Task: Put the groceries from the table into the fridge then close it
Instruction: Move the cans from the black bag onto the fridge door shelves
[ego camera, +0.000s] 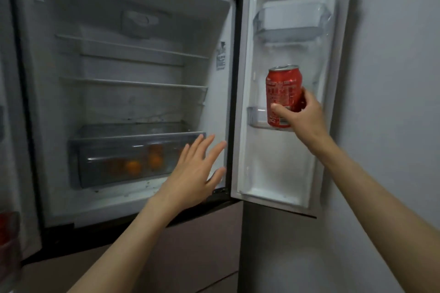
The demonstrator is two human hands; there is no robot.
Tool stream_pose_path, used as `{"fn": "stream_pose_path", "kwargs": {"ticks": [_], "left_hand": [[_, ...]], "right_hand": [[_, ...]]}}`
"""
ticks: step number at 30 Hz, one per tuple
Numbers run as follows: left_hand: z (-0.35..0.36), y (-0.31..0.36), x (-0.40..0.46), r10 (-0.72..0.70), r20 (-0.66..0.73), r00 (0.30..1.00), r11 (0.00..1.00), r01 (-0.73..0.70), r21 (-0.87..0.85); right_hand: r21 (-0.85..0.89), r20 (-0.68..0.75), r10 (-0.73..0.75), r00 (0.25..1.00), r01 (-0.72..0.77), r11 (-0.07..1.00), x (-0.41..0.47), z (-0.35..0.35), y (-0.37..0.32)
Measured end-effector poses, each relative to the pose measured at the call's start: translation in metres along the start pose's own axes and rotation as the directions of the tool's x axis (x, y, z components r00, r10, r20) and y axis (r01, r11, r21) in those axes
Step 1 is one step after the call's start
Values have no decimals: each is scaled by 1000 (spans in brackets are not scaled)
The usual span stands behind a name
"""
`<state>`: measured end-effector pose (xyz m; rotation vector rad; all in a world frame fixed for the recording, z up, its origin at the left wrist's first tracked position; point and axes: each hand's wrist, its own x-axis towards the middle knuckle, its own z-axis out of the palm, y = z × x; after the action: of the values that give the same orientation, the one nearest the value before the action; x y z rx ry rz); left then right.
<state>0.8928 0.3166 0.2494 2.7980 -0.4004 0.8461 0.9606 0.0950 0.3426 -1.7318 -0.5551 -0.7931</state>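
The fridge (123, 7) stands open in front of me, its right door (281, 169) swung out against the wall. My right hand (302, 114) grips a red soda can (283, 88) upright, just at the small clear bin (256, 116) halfway up the door. My left hand (197, 169) is held flat with fingers spread, holding nothing, in front of the lower right of the fridge cavity. Several oranges (142, 164) lie in the clear drawer (100, 150) at the bottom.
Two bare glass shelves (133, 83) span the fridge above the drawer. A larger clear bin (290, 21) sits high on the right door. The left door (9, 126) stands open at the left edge, with something red (7, 228) low in it. A grey wall (392, 78) is right of the door.
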Motion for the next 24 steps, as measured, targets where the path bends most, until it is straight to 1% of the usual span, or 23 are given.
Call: {"fn": "stream_pose_path", "kwargs": {"ticks": [4,8,10,12,14,16,19,24], "left_hand": [[15,22,73,8,-15,1000,1000,-8,-22],[30,39,119,17,23,1000,999,-17,-28],[36,45,136,26,20,999,999,-25,-36],[43,45,146,41,-38,998,998,-42,-39],[48,42,150,54,-100,994,998,-57,-28],[51,40,150,55,-117,992,998,-57,-13],[52,39,152,55,-136,989,998,-54,8],[55,38,154,63,-159,985,997,-53,64]], "right_hand": [[-97,14,-67,998,68,993,67,-20,16],[-112,147,15,989,1,994,110,-24,38],[-172,225,70,972,-32,985,126,-24,52],[-284,330,127,935,-30,958,139,-25,61],[-429,446,169,879,44,902,149,-25,66],[-546,530,217,820,134,827,155,-24,69],[-626,587,288,757,199,754,159,-20,70],[-680,631,334,700,293,672,160,-18,79]]}}
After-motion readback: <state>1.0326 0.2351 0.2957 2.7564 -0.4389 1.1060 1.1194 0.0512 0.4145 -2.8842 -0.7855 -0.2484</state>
